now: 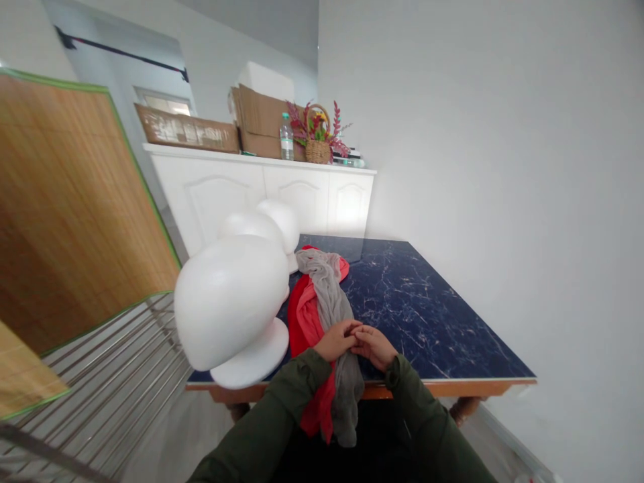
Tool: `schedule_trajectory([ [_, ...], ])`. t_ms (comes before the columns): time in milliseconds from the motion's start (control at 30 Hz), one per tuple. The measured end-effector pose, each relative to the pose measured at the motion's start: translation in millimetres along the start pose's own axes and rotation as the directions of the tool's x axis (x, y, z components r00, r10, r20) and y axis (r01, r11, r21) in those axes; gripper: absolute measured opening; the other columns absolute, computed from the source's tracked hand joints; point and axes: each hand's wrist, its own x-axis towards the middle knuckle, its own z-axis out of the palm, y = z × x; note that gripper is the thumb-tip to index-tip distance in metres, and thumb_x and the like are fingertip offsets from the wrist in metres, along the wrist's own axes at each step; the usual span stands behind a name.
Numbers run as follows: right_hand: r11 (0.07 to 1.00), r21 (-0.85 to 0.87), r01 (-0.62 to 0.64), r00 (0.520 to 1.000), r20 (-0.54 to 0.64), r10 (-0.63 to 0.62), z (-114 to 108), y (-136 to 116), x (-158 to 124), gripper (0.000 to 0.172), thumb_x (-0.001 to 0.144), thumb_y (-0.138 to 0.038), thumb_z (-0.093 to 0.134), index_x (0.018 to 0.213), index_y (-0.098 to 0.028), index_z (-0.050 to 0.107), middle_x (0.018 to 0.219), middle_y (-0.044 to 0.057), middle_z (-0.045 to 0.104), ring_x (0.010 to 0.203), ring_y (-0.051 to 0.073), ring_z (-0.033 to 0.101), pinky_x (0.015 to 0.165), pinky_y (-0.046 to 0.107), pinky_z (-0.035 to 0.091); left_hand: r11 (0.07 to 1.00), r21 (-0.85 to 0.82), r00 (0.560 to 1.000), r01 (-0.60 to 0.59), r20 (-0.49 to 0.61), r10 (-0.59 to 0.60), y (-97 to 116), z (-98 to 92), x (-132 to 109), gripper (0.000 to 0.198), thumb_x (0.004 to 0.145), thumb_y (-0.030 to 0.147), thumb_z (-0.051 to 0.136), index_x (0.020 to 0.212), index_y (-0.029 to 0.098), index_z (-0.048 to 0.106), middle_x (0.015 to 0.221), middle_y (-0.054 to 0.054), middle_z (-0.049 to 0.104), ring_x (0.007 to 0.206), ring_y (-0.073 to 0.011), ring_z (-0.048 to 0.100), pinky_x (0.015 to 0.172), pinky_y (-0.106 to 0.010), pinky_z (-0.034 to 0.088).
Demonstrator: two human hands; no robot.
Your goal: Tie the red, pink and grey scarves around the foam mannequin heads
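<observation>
My left hand and my right hand meet near the table's front edge, fingers curled and fingertips touching. Both are closed; whether anything small is between the fingers is hidden. Beneath them lies a grey scarf, loosely twisted lengthwise. Red and coral scarves lie beside and partly under it. The lower ends of the cloths hang over the front edge. To the left stand several white foam mannequin heads in a row, the nearest one close to my left forearm.
The blue marble-patterned table meets a white wall on the right. At left is a metal rack with bamboo mats. Behind, a white cabinet carries cardboard boxes, a bottle and a flower basket.
</observation>
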Motion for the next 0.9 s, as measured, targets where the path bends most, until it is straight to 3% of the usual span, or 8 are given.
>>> schedule_trajectory([
  [367, 1.000, -0.003, -0.006, 1.000, -0.011, 0.006, 0.6, -0.5, 0.3, 0.020, 0.059, -0.024, 0.067, 0.071, -0.015, 0.054, 0.064, -0.002, 0.057, 0.057, 0.007, 0.054, 0.058, 0.021, 0.045, 1.000, -0.014, 1.000, 0.008, 0.005, -0.008, -0.3, -0.6, 0.5, 0.039, 0.066, 0.011, 0.050, 0.105, 0.014, 0.050, 0.103, -0.007, 0.059, 0.095, -0.0174, 0.053, 0.087, -0.034, 0.039],
  [900, 1.000, -0.012, -0.008, 1.000, -0.003, 0.008, -0.3, 0.2, 1.2, 0.019, 0.060, -0.024, 0.066, 0.071, -0.015, 0.054, 0.065, -0.001, 0.056, 0.059, 0.008, 0.054, 0.059, 0.021, 0.045, 1.000, -0.008, 1.000, 0.001, -0.001, -0.001, 1.3, -1.0, -0.1, 0.038, 0.066, 0.009, 0.049, 0.104, 0.015, 0.050, 0.102, -0.005, 0.059, 0.092, -0.0140, 0.055, 0.086, -0.031, 0.040],
])
